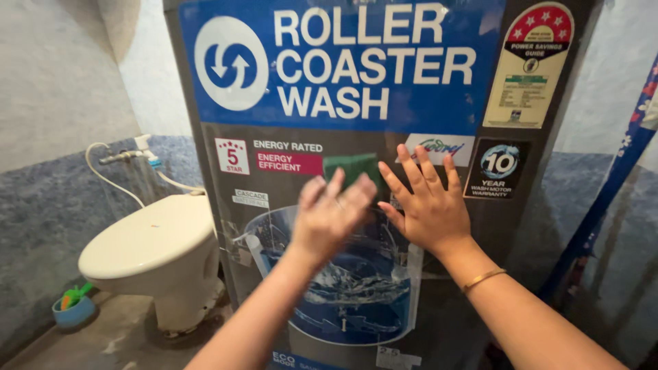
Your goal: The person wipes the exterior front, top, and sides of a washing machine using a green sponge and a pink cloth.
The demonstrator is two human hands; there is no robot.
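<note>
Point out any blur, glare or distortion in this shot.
Head view: the left hand and its green scouring pad are smeared by motion blur; the right hand is sharper; faint glare streaks the washing machine panel; wide-angle lens bends the edges.

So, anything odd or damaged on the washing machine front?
No damage shows. The left hand presses a green scrub pad to the sticker-covered washing machine; the right hand lies flat beside it. The left hand is motion-blurred.
</note>
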